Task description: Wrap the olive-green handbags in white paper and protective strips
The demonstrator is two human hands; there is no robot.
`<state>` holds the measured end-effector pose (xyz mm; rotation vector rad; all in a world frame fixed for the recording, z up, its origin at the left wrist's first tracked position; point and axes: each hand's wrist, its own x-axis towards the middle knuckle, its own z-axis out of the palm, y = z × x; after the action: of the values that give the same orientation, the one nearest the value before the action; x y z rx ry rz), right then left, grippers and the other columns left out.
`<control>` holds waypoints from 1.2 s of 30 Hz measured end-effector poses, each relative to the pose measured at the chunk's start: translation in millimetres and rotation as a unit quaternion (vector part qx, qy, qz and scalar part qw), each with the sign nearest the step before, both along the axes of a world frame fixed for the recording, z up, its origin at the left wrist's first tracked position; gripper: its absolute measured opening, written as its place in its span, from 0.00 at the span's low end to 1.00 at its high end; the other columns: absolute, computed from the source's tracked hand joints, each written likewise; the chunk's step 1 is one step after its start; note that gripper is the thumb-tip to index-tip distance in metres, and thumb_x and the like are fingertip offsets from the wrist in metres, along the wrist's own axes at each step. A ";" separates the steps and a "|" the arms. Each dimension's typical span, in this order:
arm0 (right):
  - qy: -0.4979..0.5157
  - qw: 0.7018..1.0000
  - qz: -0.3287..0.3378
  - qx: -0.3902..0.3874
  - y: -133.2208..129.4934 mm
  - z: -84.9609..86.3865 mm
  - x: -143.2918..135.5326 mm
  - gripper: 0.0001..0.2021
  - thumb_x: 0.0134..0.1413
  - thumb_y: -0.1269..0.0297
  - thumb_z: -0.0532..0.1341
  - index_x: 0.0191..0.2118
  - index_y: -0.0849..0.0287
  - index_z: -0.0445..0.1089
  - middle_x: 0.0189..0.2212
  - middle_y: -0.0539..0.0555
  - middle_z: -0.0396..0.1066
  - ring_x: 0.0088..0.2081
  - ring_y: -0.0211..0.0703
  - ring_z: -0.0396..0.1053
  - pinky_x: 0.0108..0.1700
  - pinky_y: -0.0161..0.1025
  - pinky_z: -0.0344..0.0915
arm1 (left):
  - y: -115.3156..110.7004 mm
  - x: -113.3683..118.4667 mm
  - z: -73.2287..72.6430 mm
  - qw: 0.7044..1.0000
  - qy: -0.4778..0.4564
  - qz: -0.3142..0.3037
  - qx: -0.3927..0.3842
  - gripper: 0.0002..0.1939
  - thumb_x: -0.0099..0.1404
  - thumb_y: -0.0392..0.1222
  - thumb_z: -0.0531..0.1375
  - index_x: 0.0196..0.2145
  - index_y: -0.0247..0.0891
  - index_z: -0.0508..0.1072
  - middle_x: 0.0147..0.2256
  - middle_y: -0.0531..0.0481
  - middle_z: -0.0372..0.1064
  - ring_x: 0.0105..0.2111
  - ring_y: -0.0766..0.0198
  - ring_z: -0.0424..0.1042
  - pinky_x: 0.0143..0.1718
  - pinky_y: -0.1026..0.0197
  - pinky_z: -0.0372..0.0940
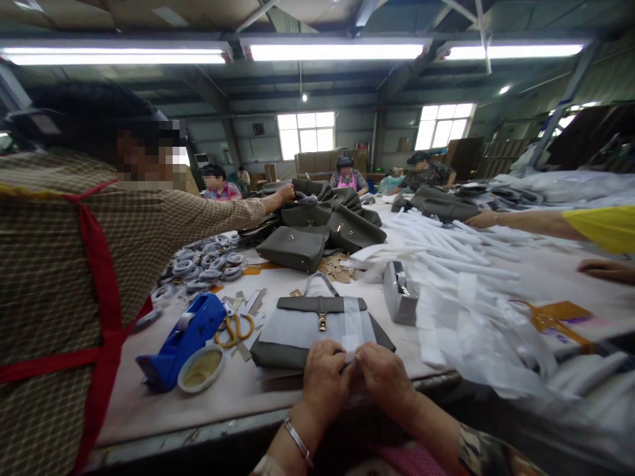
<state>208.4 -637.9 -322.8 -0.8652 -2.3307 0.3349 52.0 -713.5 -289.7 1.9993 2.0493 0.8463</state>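
Observation:
A dark grey-green handbag (282,356) with a gold clasp lies flat in front of me at the table's near edge. A pale sheet (292,328) covers its front below the flap, and a translucent white strip (352,317) runs down over the flap and sheet. My left hand (323,378) rests at the bag's lower edge, fingers bent in a pinch at the strip's lower end. Close against it, my right hand (385,378) pinches the same end with thumb and fingers. The fingertips partly hide what they grip.
Left of the bag are a blue tape dispenser (186,344), a shallow dish (202,369) and yellow-handled scissors (233,329). A grey tape dispenser (399,292) stands to the right, beside white foam strips (446,254). Handbags (292,246) pile up behind; co-workers reach in from both sides.

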 end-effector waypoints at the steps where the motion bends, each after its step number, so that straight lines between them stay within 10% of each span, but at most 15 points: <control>1: -0.010 1.000 -0.008 -0.013 1.5 -1.2 -0.1 0.16 0.69 0.69 0.49 0.30 0.58 0.67 0.28 0.54 0.69 0.33 0.43 0.67 0.39 0.40 0.57 | 3.2 0.6 1.8 1.000 0.003 0.010 -0.011 0.12 0.70 0.46 0.59 0.30 0.43 0.79 0.36 0.50 0.73 0.42 0.59 0.70 0.48 0.53 0.63; 21: -0.155 0.952 -0.073 -0.254 31.6 44.7 -16.9 0.14 0.61 0.69 0.58 0.24 0.60 0.70 0.25 0.55 0.72 0.30 0.41 0.64 0.34 0.37 0.51 | 37.0 2.1 19.9 0.975 0.050 0.078 -0.200 0.17 0.69 0.47 0.57 0.29 0.39 0.81 0.34 0.43 0.77 0.37 0.57 0.74 0.40 0.57 0.61; 29: -0.148 0.918 0.035 -0.365 61.9 48.5 -11.9 0.16 0.65 0.69 0.50 0.36 0.63 0.76 0.23 0.51 0.74 0.25 0.38 0.69 0.29 0.33 0.60 | 34.2 4.1 20.2 0.981 0.063 0.065 -0.173 0.15 0.68 0.44 0.57 0.30 0.38 0.81 0.35 0.42 0.77 0.38 0.55 0.75 0.43 0.54 0.62; 36: -0.177 0.917 0.096 -0.344 68.7 45.1 -16.7 0.05 0.45 0.76 0.65 0.30 0.61 0.76 0.25 0.48 0.72 0.30 0.38 0.65 0.33 0.33 0.56 | 20.7 -1.8 11.6 0.991 0.008 0.031 -0.132 0.13 0.69 0.39 0.57 0.28 0.40 0.77 0.34 0.51 0.74 0.40 0.63 0.73 0.54 0.55 0.59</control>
<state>191.7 -569.3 -277.7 -1.0821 -2.6706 1.2284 50.2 -692.7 -278.2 1.8147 2.1158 0.5356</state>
